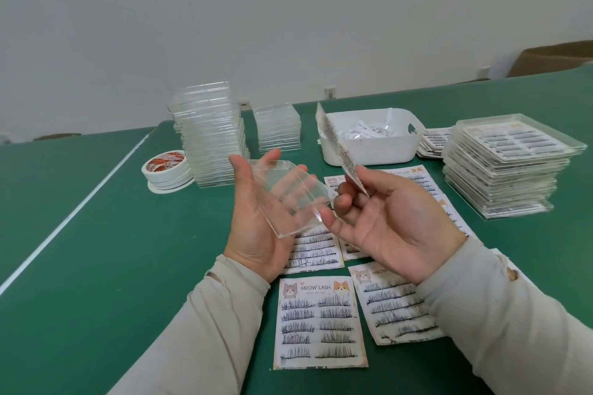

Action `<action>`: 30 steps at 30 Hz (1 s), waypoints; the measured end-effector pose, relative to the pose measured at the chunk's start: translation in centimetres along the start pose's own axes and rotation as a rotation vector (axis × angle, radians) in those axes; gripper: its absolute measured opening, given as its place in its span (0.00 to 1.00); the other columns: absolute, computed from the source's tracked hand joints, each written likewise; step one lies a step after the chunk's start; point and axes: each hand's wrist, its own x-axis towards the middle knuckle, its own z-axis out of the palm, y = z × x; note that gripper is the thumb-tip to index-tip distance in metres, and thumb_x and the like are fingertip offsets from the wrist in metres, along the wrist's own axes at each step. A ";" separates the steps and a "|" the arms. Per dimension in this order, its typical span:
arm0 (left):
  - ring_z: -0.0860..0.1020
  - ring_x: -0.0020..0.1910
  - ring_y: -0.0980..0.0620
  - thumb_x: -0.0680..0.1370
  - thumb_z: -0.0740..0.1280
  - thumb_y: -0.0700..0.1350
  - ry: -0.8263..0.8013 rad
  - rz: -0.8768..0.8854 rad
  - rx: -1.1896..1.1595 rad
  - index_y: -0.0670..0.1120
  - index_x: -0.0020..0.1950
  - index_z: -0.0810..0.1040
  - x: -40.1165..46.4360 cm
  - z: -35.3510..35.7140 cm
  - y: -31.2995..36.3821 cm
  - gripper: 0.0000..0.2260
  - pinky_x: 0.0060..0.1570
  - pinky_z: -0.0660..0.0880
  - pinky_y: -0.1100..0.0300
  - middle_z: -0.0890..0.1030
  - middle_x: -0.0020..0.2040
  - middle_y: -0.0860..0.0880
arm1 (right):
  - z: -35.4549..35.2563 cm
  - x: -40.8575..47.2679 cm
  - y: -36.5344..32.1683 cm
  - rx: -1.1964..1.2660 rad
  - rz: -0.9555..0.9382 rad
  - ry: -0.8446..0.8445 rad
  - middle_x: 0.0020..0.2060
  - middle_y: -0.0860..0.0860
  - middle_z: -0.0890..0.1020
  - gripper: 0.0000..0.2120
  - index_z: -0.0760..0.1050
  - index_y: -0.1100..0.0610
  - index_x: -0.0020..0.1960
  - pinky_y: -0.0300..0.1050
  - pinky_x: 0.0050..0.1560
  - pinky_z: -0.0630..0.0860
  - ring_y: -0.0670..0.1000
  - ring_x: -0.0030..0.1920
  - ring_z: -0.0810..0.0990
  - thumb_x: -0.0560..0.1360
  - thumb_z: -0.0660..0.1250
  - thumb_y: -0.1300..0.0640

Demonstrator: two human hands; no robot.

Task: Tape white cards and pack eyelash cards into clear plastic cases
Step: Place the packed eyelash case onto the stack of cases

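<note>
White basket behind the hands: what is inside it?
The white basket holds a heap of loose white paper strips. Its front wall hides everything lower down, so the depth of the heap cannot be seen.

hands (pixel 256 221): 2 | case stacks (pixel 210 135): 3 | bin (pixel 369 138): 1 | tape rolls (pixel 167 170): 1 pile

- A brown cardboard box (pixel 555 58), upper right, is cut off by the frame edge.
- Eyelash cards (pixel 313 248) at centre are partly hidden behind both hands.
- Paper scraps inside the white bin (pixel 369 151) cannot be made out.
</note>
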 end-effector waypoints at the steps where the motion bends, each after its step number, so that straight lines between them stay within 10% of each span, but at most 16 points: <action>1: 0.79 0.63 0.35 0.72 0.60 0.72 0.001 -0.004 0.003 0.48 0.66 0.75 -0.1 -0.1 0.0 0.34 0.53 0.79 0.36 0.79 0.64 0.34 | -0.1 0.0 -0.3 0.008 -0.012 0.006 0.32 0.53 0.78 0.16 0.84 0.61 0.32 0.52 0.47 0.81 0.48 0.32 0.74 0.75 0.66 0.57; 8: 0.81 0.55 0.37 0.72 0.66 0.70 -0.054 -0.196 0.018 0.42 0.59 0.76 -0.3 -0.8 0.1 0.33 0.52 0.80 0.36 0.80 0.58 0.37 | -0.2 -0.2 -2.0 0.014 -0.287 -0.040 0.44 0.55 0.87 0.10 0.81 0.61 0.53 0.48 0.46 0.84 0.49 0.38 0.85 0.82 0.63 0.57; 17: 0.81 0.56 0.35 0.70 0.69 0.71 -0.098 -0.338 -0.197 0.40 0.66 0.71 -0.6 -0.5 0.2 0.39 0.51 0.81 0.38 0.79 0.60 0.33 | -1.6 -0.4 -3.5 -0.278 -0.531 -0.050 0.44 0.57 0.84 0.08 0.84 0.59 0.50 0.41 0.41 0.81 0.46 0.35 0.80 0.71 0.72 0.59; 21: 0.74 0.69 0.35 0.75 0.62 0.73 -0.190 -0.302 -0.253 0.40 0.74 0.72 -0.6 -1.0 0.0 0.42 0.59 0.78 0.38 0.72 0.72 0.33 | -2.1 -0.4 -2.8 -0.551 -0.534 -0.144 0.44 0.55 0.86 0.24 0.76 0.48 0.65 0.43 0.42 0.82 0.52 0.44 0.85 0.70 0.73 0.60; 30: 0.73 0.71 0.35 0.77 0.51 0.75 -0.344 -0.310 -0.173 0.41 0.70 0.77 -0.4 -1.3 -0.1 0.43 0.71 0.68 0.38 0.73 0.72 0.35 | -2.1 0.2 -0.6 -0.812 -0.519 -0.183 0.39 0.50 0.84 0.22 0.76 0.50 0.62 0.40 0.39 0.79 0.47 0.39 0.83 0.77 0.67 0.73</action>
